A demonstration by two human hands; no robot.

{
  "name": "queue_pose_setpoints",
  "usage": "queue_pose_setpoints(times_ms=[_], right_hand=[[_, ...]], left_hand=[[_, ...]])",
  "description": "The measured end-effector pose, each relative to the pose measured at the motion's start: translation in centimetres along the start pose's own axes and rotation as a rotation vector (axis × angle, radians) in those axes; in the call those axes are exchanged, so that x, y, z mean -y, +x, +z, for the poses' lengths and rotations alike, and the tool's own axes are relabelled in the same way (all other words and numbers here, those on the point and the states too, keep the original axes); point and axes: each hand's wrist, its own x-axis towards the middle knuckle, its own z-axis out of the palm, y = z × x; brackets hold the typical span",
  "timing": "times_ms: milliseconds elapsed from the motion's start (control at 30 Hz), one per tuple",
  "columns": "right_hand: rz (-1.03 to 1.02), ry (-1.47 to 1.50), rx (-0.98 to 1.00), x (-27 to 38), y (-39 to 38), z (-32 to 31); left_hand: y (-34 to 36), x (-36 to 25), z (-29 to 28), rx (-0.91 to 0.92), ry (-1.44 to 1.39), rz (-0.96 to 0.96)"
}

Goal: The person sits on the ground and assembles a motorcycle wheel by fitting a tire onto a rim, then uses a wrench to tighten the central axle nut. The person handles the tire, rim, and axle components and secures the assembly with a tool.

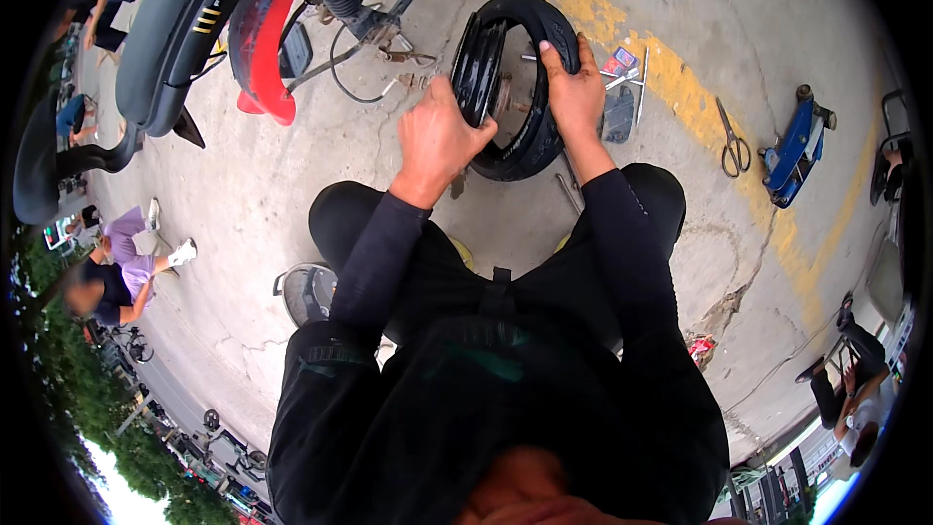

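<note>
Between my knees and the scooter, a black rubber tire (515, 163) stands tilted above the concrete. A glossy black wheel rim (478, 68) sits partly inside it on the left, with its metal hub axle showing in the middle. My left hand (435, 141) is closed on the near left edge of the rim, thumb pointing inward. Wrapped round the tire's right side is my right hand (577, 97), its thumb over the sidewall and fingers on the tread. The undersides of both tire and rim are hidden.
A scooter with a red fender (260, 49) stands at the upper left. Right of the tire lie a dark grey pad (618, 115) and wrenches. Scissors (732, 141) and a blue floor jack (794, 154) are farther right. A metal basin (309, 294) is by my left leg. People sit at both sides.
</note>
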Motion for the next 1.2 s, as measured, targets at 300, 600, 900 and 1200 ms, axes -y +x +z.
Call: queue_pose_setpoints(times_ms=[300, 600, 900, 1200], right_hand=[[-0.23, -0.009, 0.023, 0.7, -1.2, 0.6], [-0.192, -0.067, 0.052, 1.6, -1.8, 1.8], [-0.341, -0.026, 0.029, 0.6, -2.9, 1.7], [-0.263, -0.03, 0.035, 0.9, -1.1, 1.2]], left_hand=[[0.2, -1.8, 0.9, 0.079, 0.109, -0.023], [1.3, -1.6, 0.7, 0.029, 0.145, -0.089], [4.8, -0.2, 4.4, -0.065, 0.107, -0.181], [2.1, 0.5, 3.3, -0.07, -0.301, -0.049]])
